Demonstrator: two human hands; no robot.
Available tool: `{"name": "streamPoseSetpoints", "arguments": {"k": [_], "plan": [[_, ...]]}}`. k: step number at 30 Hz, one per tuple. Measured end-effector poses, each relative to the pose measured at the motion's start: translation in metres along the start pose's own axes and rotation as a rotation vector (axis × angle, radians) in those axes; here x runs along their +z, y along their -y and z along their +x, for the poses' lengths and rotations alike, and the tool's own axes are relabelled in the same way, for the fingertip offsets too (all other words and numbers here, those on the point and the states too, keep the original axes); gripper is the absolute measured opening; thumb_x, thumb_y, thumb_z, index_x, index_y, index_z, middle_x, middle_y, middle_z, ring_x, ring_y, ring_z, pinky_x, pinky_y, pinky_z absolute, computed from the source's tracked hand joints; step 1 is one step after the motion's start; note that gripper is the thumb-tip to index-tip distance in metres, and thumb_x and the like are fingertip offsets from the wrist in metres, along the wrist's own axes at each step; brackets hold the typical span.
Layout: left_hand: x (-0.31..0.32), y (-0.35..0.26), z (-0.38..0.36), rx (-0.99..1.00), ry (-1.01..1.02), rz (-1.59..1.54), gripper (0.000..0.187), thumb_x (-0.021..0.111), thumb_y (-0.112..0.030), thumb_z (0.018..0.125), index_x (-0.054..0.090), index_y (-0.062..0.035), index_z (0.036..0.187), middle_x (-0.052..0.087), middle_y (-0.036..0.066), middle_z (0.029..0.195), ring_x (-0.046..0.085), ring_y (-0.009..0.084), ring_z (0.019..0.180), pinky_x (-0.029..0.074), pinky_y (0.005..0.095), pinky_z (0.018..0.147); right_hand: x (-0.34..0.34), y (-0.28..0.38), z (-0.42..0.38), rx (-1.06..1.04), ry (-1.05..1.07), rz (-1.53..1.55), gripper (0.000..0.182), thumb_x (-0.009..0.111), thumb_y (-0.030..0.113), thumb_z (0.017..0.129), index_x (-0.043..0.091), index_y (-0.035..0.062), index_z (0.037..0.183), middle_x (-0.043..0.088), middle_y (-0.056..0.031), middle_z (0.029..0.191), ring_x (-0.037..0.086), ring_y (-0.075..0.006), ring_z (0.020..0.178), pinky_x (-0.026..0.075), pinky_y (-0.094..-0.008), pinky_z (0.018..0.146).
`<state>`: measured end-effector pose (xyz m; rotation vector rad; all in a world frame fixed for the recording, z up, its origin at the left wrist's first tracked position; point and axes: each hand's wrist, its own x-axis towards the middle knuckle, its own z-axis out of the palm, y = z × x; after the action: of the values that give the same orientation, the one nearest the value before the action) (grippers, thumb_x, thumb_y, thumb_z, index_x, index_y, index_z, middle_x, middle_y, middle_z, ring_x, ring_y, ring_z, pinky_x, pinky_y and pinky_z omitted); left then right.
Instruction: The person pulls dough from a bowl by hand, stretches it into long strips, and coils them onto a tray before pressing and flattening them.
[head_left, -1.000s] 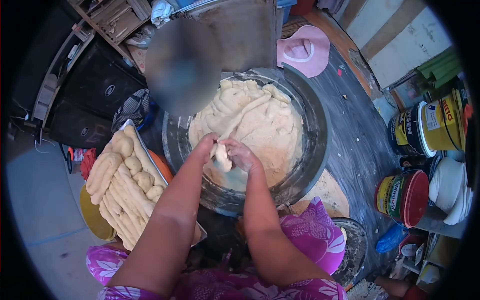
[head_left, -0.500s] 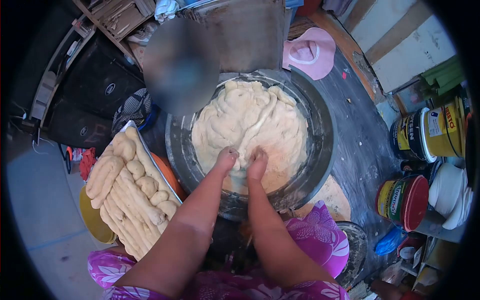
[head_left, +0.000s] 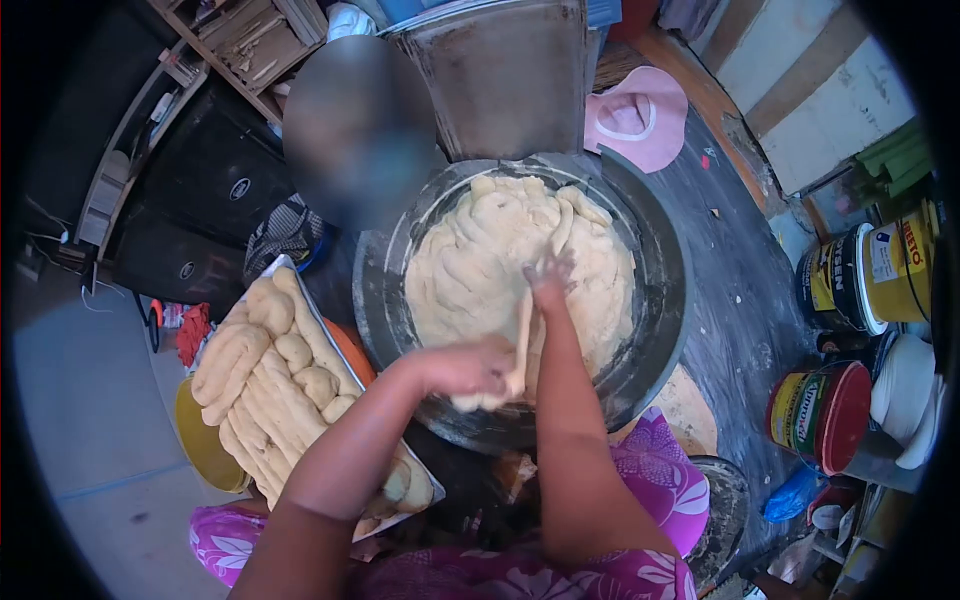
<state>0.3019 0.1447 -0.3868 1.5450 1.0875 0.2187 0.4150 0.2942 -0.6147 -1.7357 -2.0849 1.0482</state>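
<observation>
A wide dark basin (head_left: 668,300) holds a large mass of pale, folded dough (head_left: 470,250). At its near side my left hand (head_left: 475,368) is closed on a strip of dough (head_left: 523,335), which stretches up toward my right hand. My right hand (head_left: 550,277) rests over the middle of the dough mass with its fingers spread, blurred by motion. To the left of the basin, a tray (head_left: 430,478) is loaded with long rolls and rounded lumps of dough (head_left: 285,400).
A pink hat (head_left: 650,110) lies behind the basin at the right. Buckets (head_left: 820,415) stand along the right side. Black cases (head_left: 190,200) are at the upper left, and a yellow container (head_left: 205,445) is beside the tray.
My left hand has moved left and nearer, pulling out a strip of dough. My right hand has moved up and away over the dough and opened. The view has shifted slightly.
</observation>
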Motion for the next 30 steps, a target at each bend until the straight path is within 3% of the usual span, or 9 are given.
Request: {"name": "streamPoseSetpoints", "arguments": {"k": [3, 5, 9, 13, 19, 21, 24, 28, 30], "plan": [[0.001, -0.060, -0.031, -0.109, 0.149, -0.024, 0.026, 0.056, -0.026, 0.084, 0.054, -0.0001, 0.081, 0.055, 0.014, 0.070, 0.053, 0.0250, 0.066, 0.040, 0.0367, 0.063, -0.009, -0.008, 0.029, 0.031, -0.150, 0.126, 0.072, 0.056, 0.034, 0.084, 0.021, 0.0117, 0.143, 0.018, -0.0248, 0.145, 0.026, -0.0347, 0.133, 0.023, -0.0528, 0.105], [0.004, -0.076, -0.043, -0.114, 0.231, -0.003, 0.031, 0.057, -0.029, 0.084, 0.052, 0.0001, 0.076, 0.050, 0.013, 0.064, 0.051, 0.0229, 0.061, 0.038, 0.0361, 0.058, -0.003, -0.013, 0.056, 0.202, -0.233, 0.618, 0.055, 0.053, 0.023, 0.086, 0.035, -0.0020, 0.132, 0.050, -0.0255, 0.119, 0.058, -0.0304, 0.095, 0.049, -0.0375, 0.081], [0.008, -0.071, -0.058, -0.127, 0.198, 0.029, 0.030, 0.060, -0.030, 0.085, 0.057, 0.0005, 0.081, 0.053, 0.009, 0.067, 0.052, 0.0159, 0.066, 0.040, 0.0311, 0.061, -0.075, 0.039, 0.039, 0.383, 0.108, 1.559, 0.011, 0.053, 0.015, 0.081, 0.048, 0.0057, 0.083, 0.051, -0.0046, 0.062, 0.045, -0.0161, 0.043, 0.042, -0.0273, 0.042], [0.004, -0.046, -0.075, -0.171, 0.019, -0.317, 0.030, 0.062, -0.023, 0.083, 0.061, 0.0018, 0.099, 0.061, 0.006, 0.084, 0.053, 0.0122, 0.080, 0.043, 0.0278, 0.073, -0.129, 0.053, -0.029, 0.268, 0.293, 1.337, 0.016, 0.052, 0.020, 0.083, 0.055, 0.0041, 0.085, 0.055, -0.0044, 0.066, 0.048, -0.0123, 0.049, 0.040, -0.0240, 0.045], [-0.001, -0.020, -0.077, -0.177, -0.193, -0.214, 0.025, 0.061, -0.020, 0.083, 0.060, 0.0020, 0.094, 0.058, 0.007, 0.083, 0.052, 0.0129, 0.082, 0.041, 0.0276, 0.075, -0.063, -0.012, -0.045, 0.000, 0.749, 0.202, 0.037, 0.061, 0.029, 0.077, 0.058, 0.0001, 0.100, 0.065, -0.0097, 0.078, 0.060, -0.0190, 0.060, 0.046, -0.0295, 0.055], [0.002, -0.017, -0.074, -0.216, -0.215, -0.092, 0.025, 0.062, -0.020, 0.082, 0.060, 0.0017, 0.094, 0.057, 0.009, 0.085, 0.052, 0.0139, 0.082, 0.041, 0.0286, 0.073, -0.042, -0.018, -0.040, 0.206, 0.032, 0.157, 0.046, 0.064, 0.034, 0.075, 0.058, 0.0025, 0.108, 0.063, -0.0161, 0.100, 0.062, -0.0260, 0.089, 0.048, -0.0323, 0.073], [0.013, -0.003, -0.070, -0.210, -0.292, -0.088, 0.027, 0.063, -0.020, 0.081, 0.060, 0.0021, 0.097, 0.058, 0.008, 0.085, 0.053, 0.0143, 0.083, 0.041, 0.0282, 0.075, -0.010, 0.009, -0.045, 0.092, -0.382, -0.153, 0.049, 0.068, 0.030, 0.073, 0.056, 0.0034, 0.112, 0.048, -0.0217, 0.125, 0.049, -0.0307, 0.114, 0.042, -0.0323, 0.089], [0.016, -0.004, -0.077, -0.198, -0.295, -0.143, 0.032, 0.063, -0.026, 0.079, 0.059, 0.0025, 0.092, 0.058, 0.014, 0.084, 0.054, 0.0230, 0.080, 0.041, 0.0326, 0.073, 0.013, 0.006, -0.039, -0.204, -0.312, -0.215, 0.043, 0.065, 0.017, 0.072, 0.057, 0.0038, 0.112, 0.035, -0.0201, 0.136, 0.041, -0.0290, 0.121, 0.038, -0.0301, 0.095], [0.018, -0.010, -0.080, -0.274, -0.239, -0.328, 0.029, 0.062, -0.024, 0.079, 0.059, 0.0021, 0.091, 0.058, 0.012, 0.082, 0.053, 0.0199, 0.077, 0.041, 0.0316, 0.071, 0.019, -0.035, -0.017, -0.050, -0.389, 0.359, 0.034, 0.059, 0.006, 0.070, 0.061, 0.0058, 0.105, 0.050, -0.0214, 0.119, 0.049, -0.0319, 0.110, 0.038, -0.0346, 0.094]]}}
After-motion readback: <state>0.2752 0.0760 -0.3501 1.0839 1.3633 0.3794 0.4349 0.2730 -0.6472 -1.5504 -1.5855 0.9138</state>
